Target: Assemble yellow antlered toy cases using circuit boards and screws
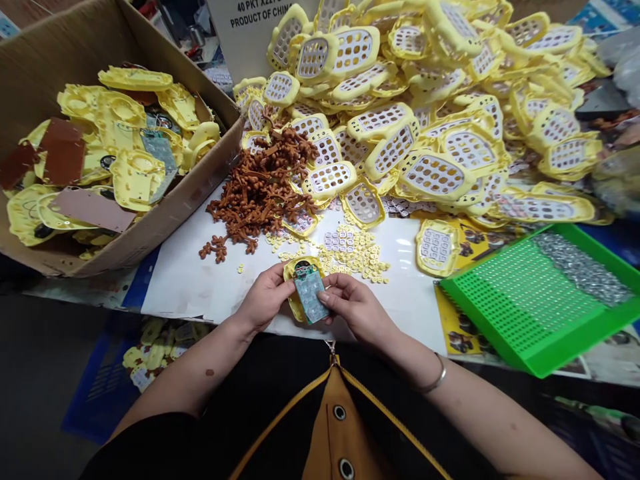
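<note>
Near the table's front edge, my left hand [267,293] grips a yellow plastic shell [296,308] by its left side. A circuit board [311,297] with a grey-blue face and green edges overlaps the shell, and thin wires and a dark round part show at its top. My right hand [353,303] pinches the board's right edge between thumb and fingers. Just beyond my hands lie small yellow rings [367,257] in a loose heap. A pile of brown branching rubbery pieces [260,187] is behind them to the left.
Yellow shells with white perforated faces [435,173] are heaped across the back. At left stands a cardboard box [195,193] holding yellow shells and boards. A green tray [520,350] with small metal pieces [583,267] sits at right. One shell [437,248] lies beside it. A blue crate [100,380] is below.
</note>
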### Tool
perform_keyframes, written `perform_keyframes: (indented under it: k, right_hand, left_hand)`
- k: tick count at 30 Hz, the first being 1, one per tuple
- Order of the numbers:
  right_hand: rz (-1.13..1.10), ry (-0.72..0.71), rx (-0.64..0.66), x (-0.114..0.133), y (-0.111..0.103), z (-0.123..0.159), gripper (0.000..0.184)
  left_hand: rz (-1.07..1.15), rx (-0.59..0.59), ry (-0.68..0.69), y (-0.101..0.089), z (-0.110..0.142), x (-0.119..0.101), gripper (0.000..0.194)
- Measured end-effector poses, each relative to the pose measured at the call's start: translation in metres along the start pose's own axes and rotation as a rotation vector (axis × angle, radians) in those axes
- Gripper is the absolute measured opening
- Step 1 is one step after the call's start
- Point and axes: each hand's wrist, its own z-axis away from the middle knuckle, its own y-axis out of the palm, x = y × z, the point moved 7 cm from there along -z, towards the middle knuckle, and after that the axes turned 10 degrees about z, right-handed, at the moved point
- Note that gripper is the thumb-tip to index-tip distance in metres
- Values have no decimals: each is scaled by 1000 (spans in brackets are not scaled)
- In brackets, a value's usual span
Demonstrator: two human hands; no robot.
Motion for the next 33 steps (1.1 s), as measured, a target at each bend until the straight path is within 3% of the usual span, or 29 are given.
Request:
perform_keyframes:
  k: [4, 8, 13, 16, 19, 21, 23, 25, 29, 33]
  right_hand:
    - [-10, 15, -29, 0, 0, 1, 53]
    - [19, -7, -63, 0, 0, 0, 54]
    - [163, -34, -71, -7, 2, -1, 47]
    - [576, -231, -192, 6, -7, 5, 33]
    - [1043, -614, -380, 39, -9, 23, 28]
    - [1199, -865, -384, 57, -1, 34, 35]
    - [1315, -1046, -281, 67, 11, 39, 45]
    - [1448, -1117, -197, 69, 21, 38, 48]
    - [1672, -1126, -262, 68, 26, 32, 38]
    - [1671, -1095, -258, 60, 20, 31, 41]
  left_hand:
    - [99, 113, -104, -1, 3, 1, 33]
    - [204, 220, -177, 6, 8, -1, 47]
    - [77, 58, -106, 5, 4, 3, 33]
    - [95, -15, -134, 2, 2, 7, 33]
    - [133, -17, -168, 2, 2, 8, 35]
    - [134, 8, -176, 4, 2, 6, 34]
    - [114, 46, -171, 7, 3, 5, 31]
    - [92, 78, -171, 11, 4, 5, 28]
    - [101, 113, -226, 15, 6, 11, 27]
    - [96, 116, -253, 14, 8, 13, 27]
